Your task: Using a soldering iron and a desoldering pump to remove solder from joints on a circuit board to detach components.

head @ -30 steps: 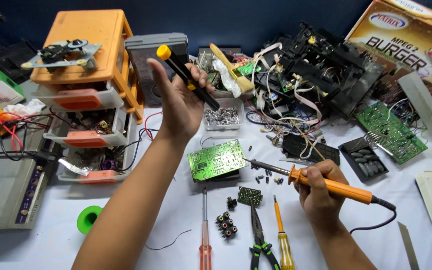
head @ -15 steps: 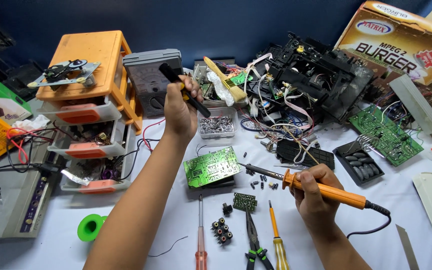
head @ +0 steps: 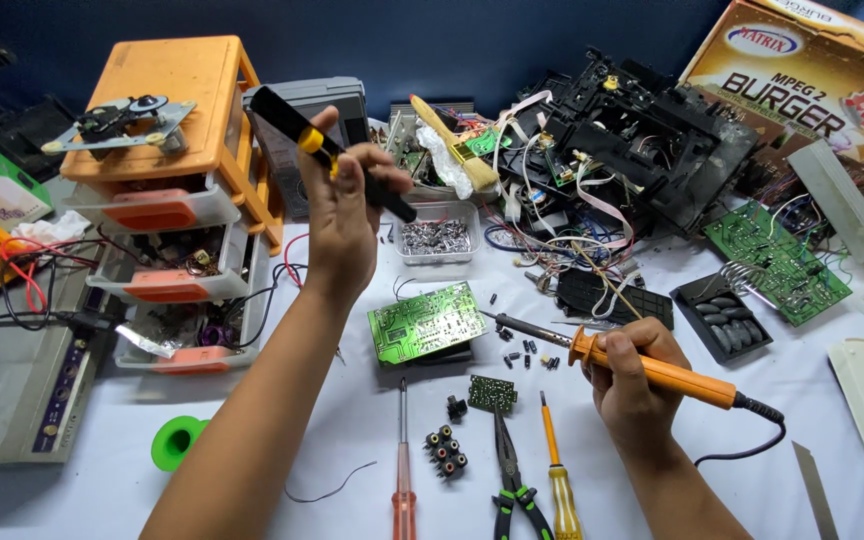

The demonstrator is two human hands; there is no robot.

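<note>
— Since a moment ago the left hand (head: 344,215) has turned the black-and-yellow tool (head: 327,152), so its long end now points up and left instead of down to the right. See it?

— Yes. Fingers are wrapped tight round the middle of that tool, and it is held up in the air above the white table (head: 252,400), in front of the orange drawer unit (head: 167,120).

— And the right hand (head: 632,375)?

— Closed firmly on the orange handle of the soldering iron (head: 642,365). It has stayed low over the table; the metal tip points left, toward the green circuit board (head: 422,322), ending just beside its right edge, not touching as far as I can tell.

— What lies near?

— Small black parts scattered by the tip, a clear box of metal bits (head: 436,236) behind the board. In front: a red screwdriver (head: 403,470), pliers (head: 512,480) and a yellow screwdriver (head: 557,475), side by side. A green solder spool (head: 176,442) sits by the left forearm.
</note>
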